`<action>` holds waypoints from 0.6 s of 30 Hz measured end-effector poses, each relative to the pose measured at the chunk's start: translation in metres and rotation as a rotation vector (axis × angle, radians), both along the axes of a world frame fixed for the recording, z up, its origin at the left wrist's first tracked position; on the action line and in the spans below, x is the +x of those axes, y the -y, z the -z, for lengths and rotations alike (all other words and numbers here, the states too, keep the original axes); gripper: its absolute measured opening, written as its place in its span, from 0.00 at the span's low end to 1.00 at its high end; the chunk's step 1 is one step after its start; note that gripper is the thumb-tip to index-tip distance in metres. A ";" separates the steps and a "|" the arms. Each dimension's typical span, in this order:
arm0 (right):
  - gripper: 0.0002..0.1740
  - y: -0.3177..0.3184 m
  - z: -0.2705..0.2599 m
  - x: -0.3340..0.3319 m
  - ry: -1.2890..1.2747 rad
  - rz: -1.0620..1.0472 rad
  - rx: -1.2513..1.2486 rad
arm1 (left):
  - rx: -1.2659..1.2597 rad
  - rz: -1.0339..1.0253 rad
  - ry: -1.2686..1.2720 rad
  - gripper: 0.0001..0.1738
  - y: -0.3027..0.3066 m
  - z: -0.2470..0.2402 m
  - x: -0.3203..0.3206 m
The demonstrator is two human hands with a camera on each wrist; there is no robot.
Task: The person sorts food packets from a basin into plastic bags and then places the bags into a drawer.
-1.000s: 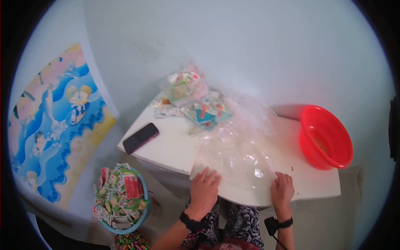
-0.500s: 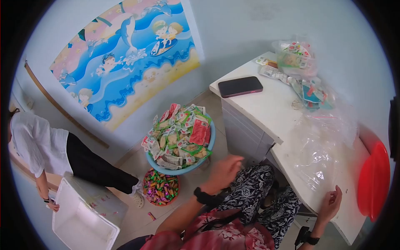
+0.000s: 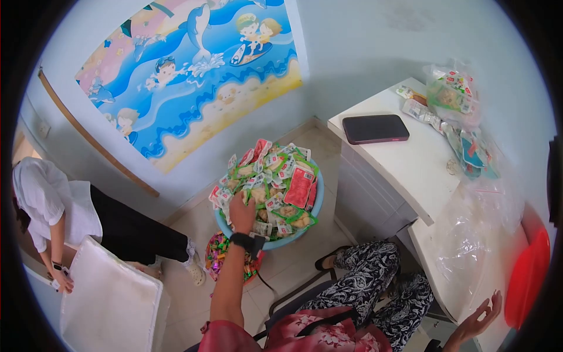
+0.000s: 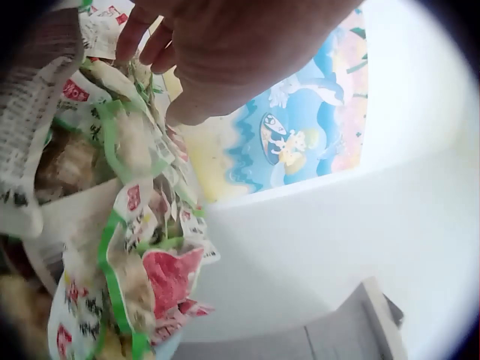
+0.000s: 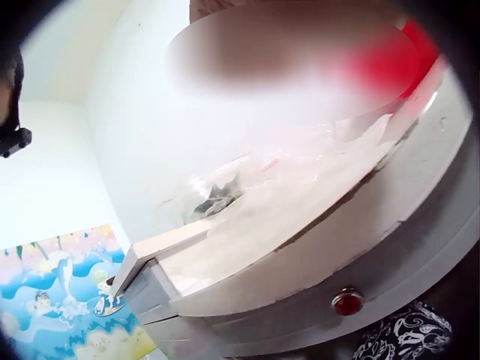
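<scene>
Head view has my left hand down on the heap of green-and-red sealed snack packets, which is piled well above the rim of the round blue plastic basin on the floor beside the white table. Left wrist view shows the fingers bent in among the packets, but I cannot tell whether they pinch one. My right hand hangs palm up, fingers loosely spread, holding nothing, by the table edge near the clear plastic bag. I reckon a careless tug could send the slick top packets sliding over the rim onto the floor. They look glossy, crinkled and puffy, overlapping loosely.
</scene>
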State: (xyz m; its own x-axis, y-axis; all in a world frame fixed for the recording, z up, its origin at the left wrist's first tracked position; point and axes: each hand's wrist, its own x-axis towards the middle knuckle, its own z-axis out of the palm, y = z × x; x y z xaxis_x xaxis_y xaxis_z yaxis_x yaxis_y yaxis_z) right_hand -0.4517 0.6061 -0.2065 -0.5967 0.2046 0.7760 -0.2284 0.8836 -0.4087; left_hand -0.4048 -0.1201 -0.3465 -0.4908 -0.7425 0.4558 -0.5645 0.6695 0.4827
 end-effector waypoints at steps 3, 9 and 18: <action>0.17 0.030 -0.021 0.003 0.006 -0.042 0.098 | 0.087 -0.051 0.188 0.41 0.033 -0.013 -0.027; 0.14 0.072 -0.024 -0.004 0.069 -0.231 0.131 | 0.178 -0.049 0.356 0.52 0.054 -0.005 -0.049; 0.12 0.115 -0.020 -0.024 0.106 -0.441 0.099 | -0.013 0.199 0.444 0.17 0.092 0.012 -0.036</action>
State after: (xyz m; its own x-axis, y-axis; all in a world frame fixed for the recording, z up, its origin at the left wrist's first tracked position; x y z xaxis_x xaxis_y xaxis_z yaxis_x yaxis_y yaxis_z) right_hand -0.4759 0.4906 -0.1869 -0.6871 -0.1580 0.7091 -0.5526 0.7474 -0.3689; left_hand -0.4409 -0.2125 -0.3581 -0.7715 -0.6105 0.1790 -0.5748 0.7895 0.2154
